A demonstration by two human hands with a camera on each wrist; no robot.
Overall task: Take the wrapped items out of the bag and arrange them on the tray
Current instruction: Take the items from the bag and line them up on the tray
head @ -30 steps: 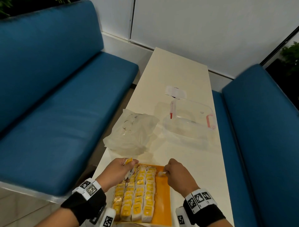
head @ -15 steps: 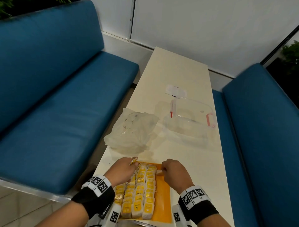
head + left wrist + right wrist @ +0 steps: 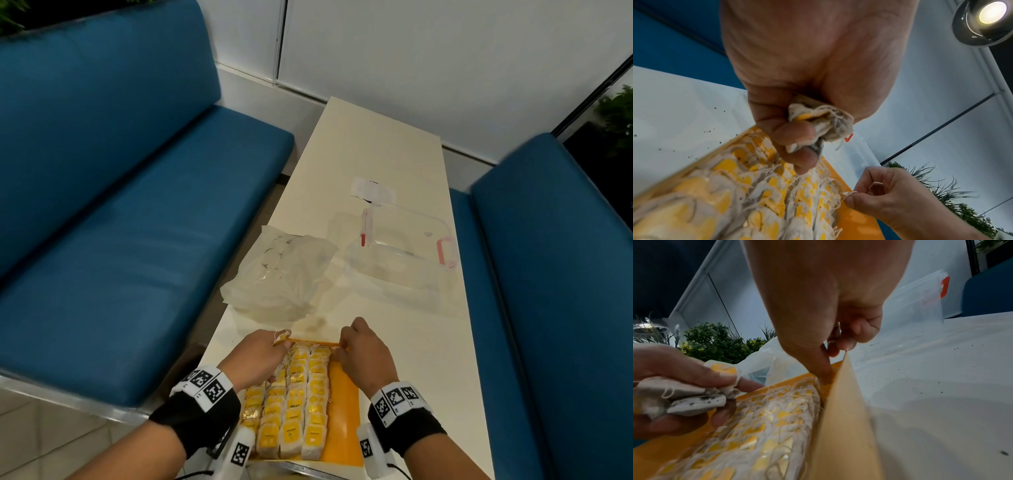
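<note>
White table (image 3: 383, 144), left hand (image 3: 255, 354) clutching tea bags (image 3: 818, 123), right hand (image 3: 364, 353) seemingly pinching string.

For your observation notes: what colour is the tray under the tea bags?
Orange tray; clearest in the head view.

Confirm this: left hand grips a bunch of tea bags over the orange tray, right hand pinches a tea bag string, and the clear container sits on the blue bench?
Not quite. The clear container sits on the white table, not on the bench, as the head view shows. The left hand does grip tea bags over the orange tray; the right hand pinches a string.
</note>
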